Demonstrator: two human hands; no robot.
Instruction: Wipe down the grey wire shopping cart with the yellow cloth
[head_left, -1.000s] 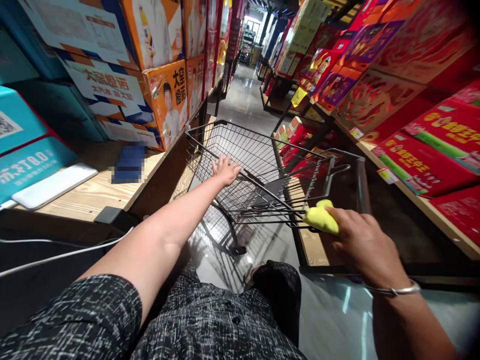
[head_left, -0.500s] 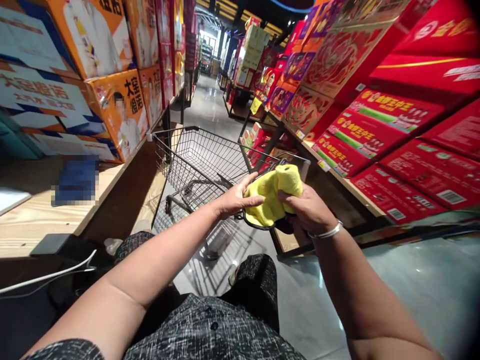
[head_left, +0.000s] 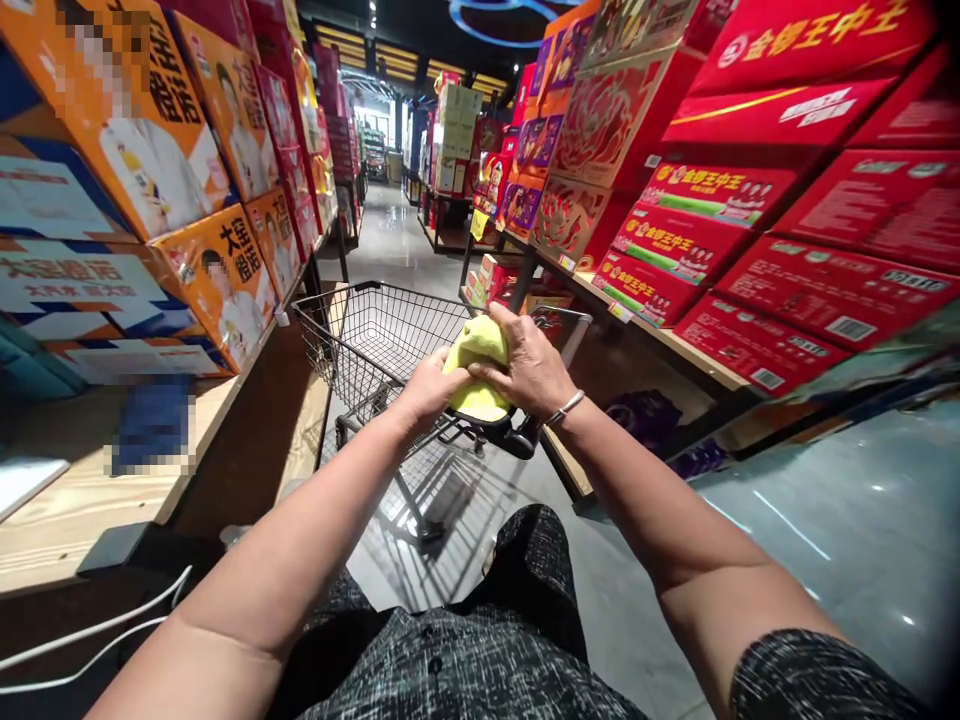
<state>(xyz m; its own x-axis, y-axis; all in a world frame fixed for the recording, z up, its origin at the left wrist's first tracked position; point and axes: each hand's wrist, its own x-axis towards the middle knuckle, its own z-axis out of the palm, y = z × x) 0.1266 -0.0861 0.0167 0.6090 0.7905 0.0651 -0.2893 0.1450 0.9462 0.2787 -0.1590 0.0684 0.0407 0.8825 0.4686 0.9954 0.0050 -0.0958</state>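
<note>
A folded yellow cleaning cloth (head_left: 486, 345) with a dark edge is bunched between both hands, over the near end of a wire shopping cart (head_left: 390, 320). My left hand (head_left: 431, 390) grips its left side, thumb pressed on the front. On the right side my right hand (head_left: 529, 362) has its fingers closed over the cloth, and a silver bangle circles that wrist. Just below the cloth shows the black end of the cart's handle (head_left: 517, 440). The cloth hides most of the handle, and I cannot tell whether it touches it.
Orange drink cartons (head_left: 217, 285) are stacked on the left wooden shelf (head_left: 142, 500), near a blurred blue item (head_left: 154, 425) and white cables (head_left: 97, 625). Red boxes (head_left: 697, 250) fill the right shelf. Between them a tiled aisle (head_left: 390, 225) runs ahead.
Both hands and the cloth have shifted left and slightly up in view. The right hand has moved from gripping a rolled end to lying over the cloth's right side. The view has tilted.
</note>
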